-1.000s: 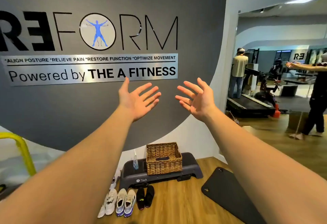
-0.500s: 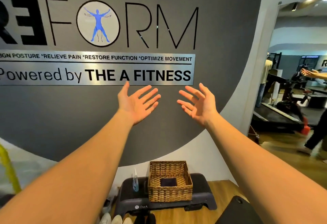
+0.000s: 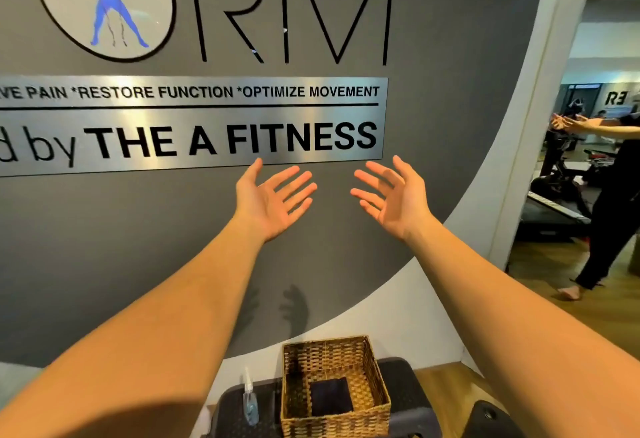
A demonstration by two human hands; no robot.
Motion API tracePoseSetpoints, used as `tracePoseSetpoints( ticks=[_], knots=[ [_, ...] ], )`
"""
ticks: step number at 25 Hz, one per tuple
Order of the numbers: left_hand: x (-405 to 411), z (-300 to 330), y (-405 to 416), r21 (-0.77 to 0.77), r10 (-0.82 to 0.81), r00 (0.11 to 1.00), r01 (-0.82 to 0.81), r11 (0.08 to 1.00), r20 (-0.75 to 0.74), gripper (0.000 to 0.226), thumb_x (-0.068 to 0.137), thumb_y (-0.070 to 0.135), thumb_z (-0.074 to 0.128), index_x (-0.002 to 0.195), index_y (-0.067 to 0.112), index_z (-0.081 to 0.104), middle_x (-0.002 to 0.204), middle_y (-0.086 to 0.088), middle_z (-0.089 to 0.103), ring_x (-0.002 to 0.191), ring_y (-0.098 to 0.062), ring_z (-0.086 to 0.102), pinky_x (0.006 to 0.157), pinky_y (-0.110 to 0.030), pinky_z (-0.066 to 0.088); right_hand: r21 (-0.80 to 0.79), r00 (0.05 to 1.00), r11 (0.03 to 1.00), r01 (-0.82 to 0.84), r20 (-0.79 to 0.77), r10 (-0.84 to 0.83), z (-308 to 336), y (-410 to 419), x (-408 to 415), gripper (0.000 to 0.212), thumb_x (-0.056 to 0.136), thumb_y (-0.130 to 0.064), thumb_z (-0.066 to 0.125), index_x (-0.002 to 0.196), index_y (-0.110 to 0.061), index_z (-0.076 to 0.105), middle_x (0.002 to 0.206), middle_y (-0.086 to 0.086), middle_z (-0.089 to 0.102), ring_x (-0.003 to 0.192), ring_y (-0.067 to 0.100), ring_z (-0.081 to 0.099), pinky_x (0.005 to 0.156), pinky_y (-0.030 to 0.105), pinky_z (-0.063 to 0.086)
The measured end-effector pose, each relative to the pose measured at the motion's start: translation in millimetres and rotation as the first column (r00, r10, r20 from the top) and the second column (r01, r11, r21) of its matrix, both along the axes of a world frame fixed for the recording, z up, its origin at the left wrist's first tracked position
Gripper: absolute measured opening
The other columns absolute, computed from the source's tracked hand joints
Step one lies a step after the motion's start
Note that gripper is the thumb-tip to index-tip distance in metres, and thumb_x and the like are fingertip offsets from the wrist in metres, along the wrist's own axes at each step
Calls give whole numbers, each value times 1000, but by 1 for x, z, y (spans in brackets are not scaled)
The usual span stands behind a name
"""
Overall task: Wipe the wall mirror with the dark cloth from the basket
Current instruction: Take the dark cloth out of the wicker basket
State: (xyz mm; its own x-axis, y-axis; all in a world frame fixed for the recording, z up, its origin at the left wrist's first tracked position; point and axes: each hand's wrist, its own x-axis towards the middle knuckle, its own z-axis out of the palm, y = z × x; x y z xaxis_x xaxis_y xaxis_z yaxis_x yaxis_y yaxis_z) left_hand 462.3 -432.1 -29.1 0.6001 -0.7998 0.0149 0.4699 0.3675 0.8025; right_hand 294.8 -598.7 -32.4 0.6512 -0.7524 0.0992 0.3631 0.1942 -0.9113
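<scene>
A folded dark cloth (image 3: 330, 396) lies on the bottom of a woven wicker basket (image 3: 375, 385) low in the middle of the view. The wall mirror (image 3: 588, 167) fills the right edge and reflects the gym and a person with arms held out. My left hand (image 3: 273, 200) and my right hand (image 3: 391, 200) are raised in front of the grey wall, palms up, fingers spread, holding nothing. Both hands are well above the basket and left of the mirror.
The basket stands on a dark step platform (image 3: 401, 389) against the wall, with a small clear spray bottle (image 3: 250, 403) beside it on the left. A dark mat (image 3: 491, 418) lies on the wooden floor at lower right. A metal sign (image 3: 207, 126) hangs on the wall.
The view has moved closer to the wall and basket, and the sign looks larger. Both hands stay raised and spread, holding nothing. The shoes on the floor have dropped out of view.
</scene>
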Motion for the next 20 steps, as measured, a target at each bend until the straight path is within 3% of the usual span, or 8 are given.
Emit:
tracePoseSetpoints(
  ticks=[11,16,20],
  knots=[
    [143,-108,-204,133,112,991,-102,986,-67,61,97,57,43,134,13,62,125,-10,72,117,-31,68,105,-42,48,31,974,995,-97,-204,101,-122,-210,156,48,103,-57,43,129,-24,67,119,-3,76,111,30,72,97,39,49],
    [203,-217,-274,244,124,985,-91,966,-123,61,97,55,44,137,13,60,125,-9,72,119,-31,67,109,-41,44,56,951,995,-80,-296,93,-229,-271,217,45,102,-54,47,131,-25,66,120,-3,76,108,28,73,95,39,51],
    [234,-336,-307,344,152,973,-84,935,-176,57,96,54,46,129,10,64,126,-11,71,116,-33,68,96,-40,47,70,932,996,-53,-354,74,-333,-303,252,45,103,-52,48,132,-23,65,124,-1,74,108,28,72,93,38,53]
  ],
)
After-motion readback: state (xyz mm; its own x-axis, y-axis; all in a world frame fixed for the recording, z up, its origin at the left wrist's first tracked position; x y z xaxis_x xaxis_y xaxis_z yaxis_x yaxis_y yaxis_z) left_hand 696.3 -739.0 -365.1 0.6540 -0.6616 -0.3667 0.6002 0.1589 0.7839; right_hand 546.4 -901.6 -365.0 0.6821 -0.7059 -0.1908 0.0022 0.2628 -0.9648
